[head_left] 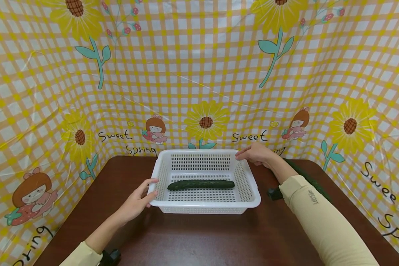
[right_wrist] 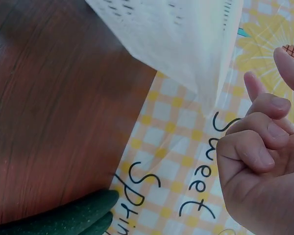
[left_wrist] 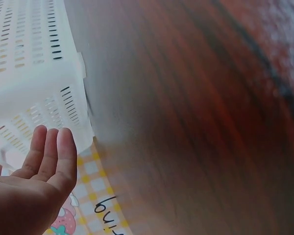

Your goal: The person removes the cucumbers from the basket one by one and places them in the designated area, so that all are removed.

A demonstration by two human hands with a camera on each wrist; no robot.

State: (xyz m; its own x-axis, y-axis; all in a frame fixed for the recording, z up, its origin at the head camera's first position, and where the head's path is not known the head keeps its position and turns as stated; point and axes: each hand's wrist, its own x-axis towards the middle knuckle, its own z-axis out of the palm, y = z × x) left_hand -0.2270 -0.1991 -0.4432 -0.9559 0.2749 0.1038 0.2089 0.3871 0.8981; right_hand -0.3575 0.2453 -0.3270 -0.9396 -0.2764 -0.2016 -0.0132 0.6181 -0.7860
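A white plastic basket (head_left: pixel 206 204) with slotted walls stands on the brown table, and one dark green cucumber (head_left: pixel 201 184) lies lengthwise across its floor. At the basket's left rim, my left hand (head_left: pixel 137 197) has its thumb and a finger over the edge. Three more fingers (left_wrist: pixel 49 152) extend along the outer wall in the left wrist view. My right hand (head_left: pixel 259 154) is at the far right corner, fingertips right at the rim. In the right wrist view its thumb and index finger stand apart, with the other fingers loosely curled.
More cucumbers (right_wrist: pixel 63 210) lie on the table to the right, partly hidden by the right forearm in the head view. Behind and on both sides hangs a yellow checked cloth (head_left: pixel 199 74) with sunflowers, close against the brown table's (head_left: pixel 199 240) far edge.
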